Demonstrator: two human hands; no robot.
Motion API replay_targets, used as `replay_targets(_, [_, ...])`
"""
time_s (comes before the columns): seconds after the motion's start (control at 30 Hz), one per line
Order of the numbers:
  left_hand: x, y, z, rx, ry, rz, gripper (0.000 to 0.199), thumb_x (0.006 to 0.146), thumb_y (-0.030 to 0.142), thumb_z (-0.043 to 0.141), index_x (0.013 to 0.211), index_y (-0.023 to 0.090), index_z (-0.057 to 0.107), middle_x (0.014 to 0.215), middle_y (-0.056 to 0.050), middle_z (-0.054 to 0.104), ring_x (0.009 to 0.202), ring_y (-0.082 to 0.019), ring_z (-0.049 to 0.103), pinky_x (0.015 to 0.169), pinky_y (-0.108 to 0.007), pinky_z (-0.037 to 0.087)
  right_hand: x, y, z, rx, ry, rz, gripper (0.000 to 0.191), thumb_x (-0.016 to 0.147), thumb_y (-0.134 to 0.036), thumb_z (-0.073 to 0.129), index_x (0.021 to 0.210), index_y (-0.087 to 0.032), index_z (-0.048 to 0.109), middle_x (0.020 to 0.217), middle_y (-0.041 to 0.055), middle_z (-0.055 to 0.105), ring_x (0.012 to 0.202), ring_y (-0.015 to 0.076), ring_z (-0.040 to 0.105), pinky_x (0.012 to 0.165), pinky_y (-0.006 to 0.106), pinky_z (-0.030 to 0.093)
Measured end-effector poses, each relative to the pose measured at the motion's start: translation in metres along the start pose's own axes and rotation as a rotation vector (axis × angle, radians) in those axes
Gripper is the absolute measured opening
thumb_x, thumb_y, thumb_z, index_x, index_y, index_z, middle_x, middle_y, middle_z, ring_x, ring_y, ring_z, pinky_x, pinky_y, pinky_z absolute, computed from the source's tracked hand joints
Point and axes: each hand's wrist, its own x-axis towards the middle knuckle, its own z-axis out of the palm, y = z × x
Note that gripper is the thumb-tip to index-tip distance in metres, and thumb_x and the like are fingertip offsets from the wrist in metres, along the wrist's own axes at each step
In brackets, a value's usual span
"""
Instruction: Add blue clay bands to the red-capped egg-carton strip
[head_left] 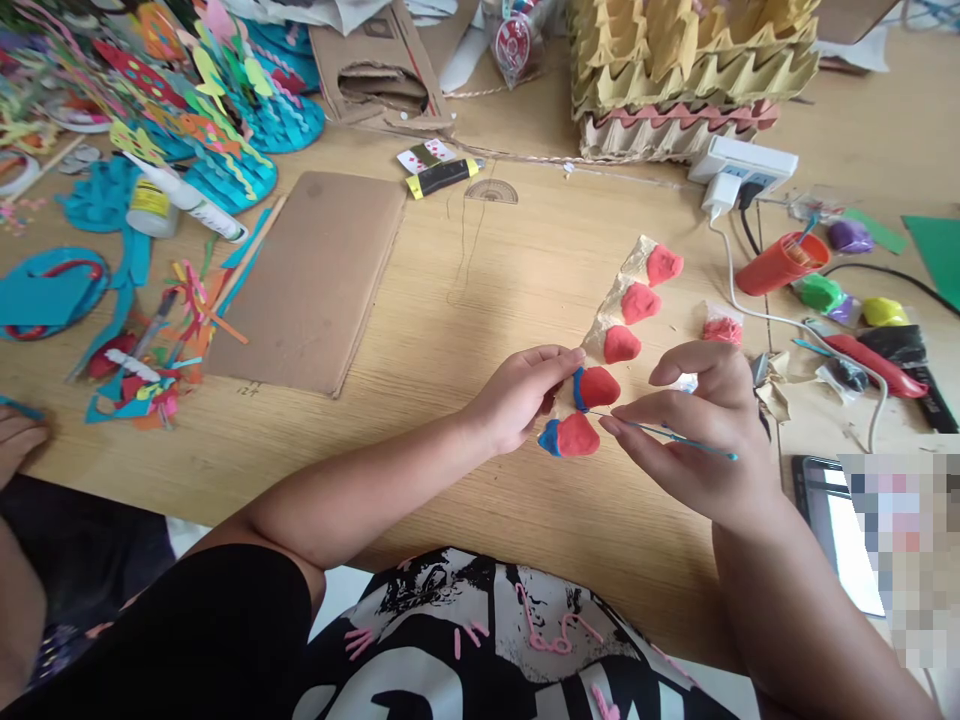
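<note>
- Since the tool tip is so fine, how's the egg-carton strip [604, 320] braced?
- Left hand [517, 395] has it by the edge, thumb against fingers, closed pinch. Likely chosen so the red clay patches [621, 344] stay untouched.
- Where's the strip?
- Between both hands, in front of the person's torso, over the wooden table [420, 440]. Runs diagonally, far end away from the body. Can't tell whether any of it rests on the wood.
- Right hand?
- Right hand [705, 430] pinches a thin blue tool [679, 437] between thumb and fingertips, other fingers loosely curled. Pen-like hold, probably for fine control. Tip is at the strip, near the blue clay [550, 437] on the two nearest peaks. Exact contact unclear.
- Supplies?
- Green clay [819, 292], purple clay [850, 236] and yellow clay [885, 311] sit off to the right, by the orange-red cup [780, 265]. Reads as tool-hand side, within easy reach.
- Cardboard sheet [307, 280]?
- Flat on the left, well apart from the strip. Neither hand touches it.
</note>
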Motion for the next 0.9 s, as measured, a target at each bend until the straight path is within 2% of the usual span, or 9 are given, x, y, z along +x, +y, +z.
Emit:
replay_targets(0.4, [-0.0019, 0.0011, 0.0010, -0.003, -0.058, -0.020, 0.026, 0.097, 0.036, 0.069, 0.079, 0.016, 0.069, 0.068, -0.001, 0.066, 0.058, -0.009, 0.060, 0.057, -0.021, 0.049, -0.0026, -0.0008, 0.0058, -0.069, -0.011, -0.023, 0.020, 0.089, -0.017, 0.082, 0.099, -0.028, 0.069, 0.104, 0.0040, 0.056, 0.098, 0.0223, 0.062, 0.080, 0.040, 0.048])
replay_targets(0.7, [-0.0030, -0.0008, 0.0008, 0.010, -0.049, -0.039, 0.026, 0.093, 0.037, 0.074, 0.078, 0.016, 0.069, 0.068, -0.001, 0.066, 0.057, -0.008, 0.060, 0.057, -0.021, 0.049, -0.0020, -0.0058, 0.0065, -0.189, 0.004, -0.124, 0.017, 0.092, -0.016, 0.079, 0.096, -0.025, 0.066, 0.101, 0.0039, 0.059, 0.096, 0.0228, 0.061, 0.084, 0.043, 0.045])
replay_targets(0.9, [-0.0020, -0.0046, -0.0005, 0.038, -0.050, -0.005, 0.029, 0.091, 0.038, 0.077, 0.077, 0.015, 0.069, 0.065, 0.001, 0.062, 0.054, -0.006, 0.055, 0.053, -0.018, 0.044, -0.0022, -0.0058, 0.0068, -0.161, -0.004, -0.065, 0.017, 0.091, -0.017, 0.079, 0.093, -0.025, 0.065, 0.101, 0.0033, 0.060, 0.096, 0.0226, 0.062, 0.083, 0.042, 0.045])
